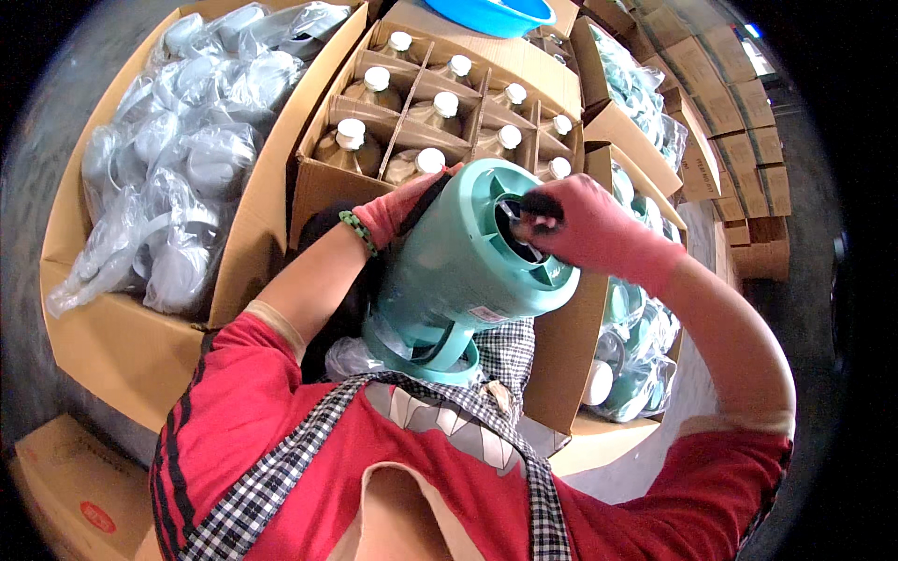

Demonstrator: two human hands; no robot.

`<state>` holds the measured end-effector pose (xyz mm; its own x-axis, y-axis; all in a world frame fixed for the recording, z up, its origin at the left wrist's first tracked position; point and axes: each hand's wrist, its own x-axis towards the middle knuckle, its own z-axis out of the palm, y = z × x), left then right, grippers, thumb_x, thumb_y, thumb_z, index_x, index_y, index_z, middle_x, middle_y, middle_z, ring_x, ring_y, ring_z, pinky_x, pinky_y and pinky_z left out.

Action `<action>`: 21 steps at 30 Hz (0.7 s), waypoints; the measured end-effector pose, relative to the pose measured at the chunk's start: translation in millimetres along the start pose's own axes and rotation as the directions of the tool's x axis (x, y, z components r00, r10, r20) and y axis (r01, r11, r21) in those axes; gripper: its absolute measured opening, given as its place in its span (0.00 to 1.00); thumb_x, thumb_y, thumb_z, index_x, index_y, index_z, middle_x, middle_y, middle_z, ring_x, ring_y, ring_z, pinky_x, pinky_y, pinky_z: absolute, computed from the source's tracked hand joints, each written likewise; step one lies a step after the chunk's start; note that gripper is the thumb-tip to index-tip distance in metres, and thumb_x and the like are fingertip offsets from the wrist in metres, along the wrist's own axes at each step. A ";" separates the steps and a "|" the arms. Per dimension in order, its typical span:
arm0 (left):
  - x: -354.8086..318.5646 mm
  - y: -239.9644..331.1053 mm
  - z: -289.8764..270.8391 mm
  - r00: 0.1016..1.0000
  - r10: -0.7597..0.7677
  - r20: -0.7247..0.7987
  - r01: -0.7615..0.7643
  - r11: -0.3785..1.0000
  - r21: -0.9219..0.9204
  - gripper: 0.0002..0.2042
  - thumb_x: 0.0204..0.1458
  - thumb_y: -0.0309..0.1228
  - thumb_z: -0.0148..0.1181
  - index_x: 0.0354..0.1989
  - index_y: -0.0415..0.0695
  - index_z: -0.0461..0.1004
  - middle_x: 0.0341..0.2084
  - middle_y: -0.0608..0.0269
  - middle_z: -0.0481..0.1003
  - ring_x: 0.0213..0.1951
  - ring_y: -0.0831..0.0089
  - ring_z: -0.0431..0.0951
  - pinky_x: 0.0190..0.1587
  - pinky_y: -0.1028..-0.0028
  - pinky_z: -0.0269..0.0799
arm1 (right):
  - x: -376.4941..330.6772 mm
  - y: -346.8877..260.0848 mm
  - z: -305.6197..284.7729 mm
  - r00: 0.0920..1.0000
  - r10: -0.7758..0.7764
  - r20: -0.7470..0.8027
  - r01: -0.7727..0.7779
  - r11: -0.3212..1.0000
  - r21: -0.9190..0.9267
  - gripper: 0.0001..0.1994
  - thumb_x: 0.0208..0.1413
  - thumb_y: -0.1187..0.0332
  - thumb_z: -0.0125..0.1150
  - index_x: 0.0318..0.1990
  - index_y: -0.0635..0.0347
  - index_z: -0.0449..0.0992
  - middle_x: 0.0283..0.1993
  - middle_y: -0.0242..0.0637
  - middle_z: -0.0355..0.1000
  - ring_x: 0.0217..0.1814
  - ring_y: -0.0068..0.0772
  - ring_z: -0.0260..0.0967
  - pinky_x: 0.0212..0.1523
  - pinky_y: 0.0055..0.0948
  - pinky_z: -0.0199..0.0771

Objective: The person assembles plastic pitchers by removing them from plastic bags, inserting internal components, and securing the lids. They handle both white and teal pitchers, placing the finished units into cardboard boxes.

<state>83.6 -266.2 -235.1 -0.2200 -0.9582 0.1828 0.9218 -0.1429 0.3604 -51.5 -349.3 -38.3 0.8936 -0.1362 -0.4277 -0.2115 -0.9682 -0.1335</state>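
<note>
A person in a red top and checked apron (313,439) tilts a teal jug (435,257) over the lap, its ribbed base turned up and to the right, its handle (454,355) toward the body. The gloved left hand (391,210) lies along the jug's left side; its fingertips are out of sight, so how firm that grip is cannot be told. The gloved right hand (594,224) has its fingers curled and bunched at the round opening (508,224) in the base; the view is poor there, and whether they pinch a part is unclear.

Done well, this calls for the left hand to brace the jug against turning, while the right works square to the opening, with even, gentle pressure, clear of the ribs. Tipping the jug too far could crowd the divided carton (313,192) of white-capped glass bottles (374,89) just beyond, so the lap should carry its weight.
</note>
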 end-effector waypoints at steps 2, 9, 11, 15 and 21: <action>-0.5 -3.2 5.6 0.995 -0.044 -0.093 0.048 0.998 0.051 0.18 0.54 0.42 0.42 0.46 0.42 0.64 0.38 0.66 0.70 0.38 0.82 0.69 0.43 0.81 0.66 | -14.5 13.2 0.3 0.847 -0.526 0.081 0.495 0.723 -0.482 0.07 0.39 0.68 0.55 0.28 0.57 0.71 0.42 0.38 0.66 0.46 0.37 0.61 0.45 0.34 0.64; 4.8 -9.1 2.6 0.959 -0.051 -0.279 0.074 0.995 0.071 0.19 0.53 0.44 0.44 0.44 0.42 0.65 0.36 0.64 0.71 0.36 0.79 0.71 0.41 0.79 0.68 | 3.6 35.1 8.3 0.529 -0.813 0.243 0.743 0.305 -0.596 0.06 0.38 0.66 0.52 0.26 0.55 0.70 0.40 0.35 0.65 0.46 0.37 0.59 0.47 0.42 0.60; 2.7 -8.2 9.7 0.963 -0.041 -0.268 0.058 0.997 0.054 0.19 0.53 0.43 0.44 0.44 0.42 0.65 0.36 0.63 0.71 0.36 0.78 0.71 0.41 0.78 0.69 | 4.4 36.3 11.6 0.592 -0.784 0.188 0.707 0.393 -0.587 0.07 0.38 0.66 0.52 0.29 0.53 0.70 0.38 0.31 0.65 0.44 0.34 0.60 0.45 0.40 0.63; 6.4 -2.1 -25.2 0.955 -0.145 -0.260 0.147 0.989 -0.013 0.23 0.53 0.44 0.41 0.51 0.41 0.61 0.45 0.56 0.67 0.45 0.70 0.69 0.49 0.72 0.64 | 7.9 14.6 9.8 0.960 -0.258 0.109 0.279 0.919 -0.280 0.12 0.40 0.63 0.58 0.31 0.59 0.70 0.35 0.38 0.64 0.35 0.38 0.64 0.38 0.33 0.66; 10.0 -9.0 -15.7 0.953 -0.063 -0.295 0.083 0.995 0.055 0.25 0.52 0.48 0.41 0.53 0.43 0.58 0.50 0.57 0.63 0.50 0.69 0.64 0.54 0.70 0.57 | -18.3 22.6 30.3 0.903 -0.283 -0.322 0.263 0.959 -0.107 0.12 0.38 0.65 0.58 0.30 0.61 0.69 0.32 0.41 0.65 0.35 0.42 0.65 0.35 0.37 0.66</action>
<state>78.1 -278.4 -250.9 -0.1734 -0.9777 -0.1184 0.8815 -0.2077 0.4240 -84.6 -362.4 -60.6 0.9947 0.0835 -0.0603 0.0740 -0.9867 -0.1449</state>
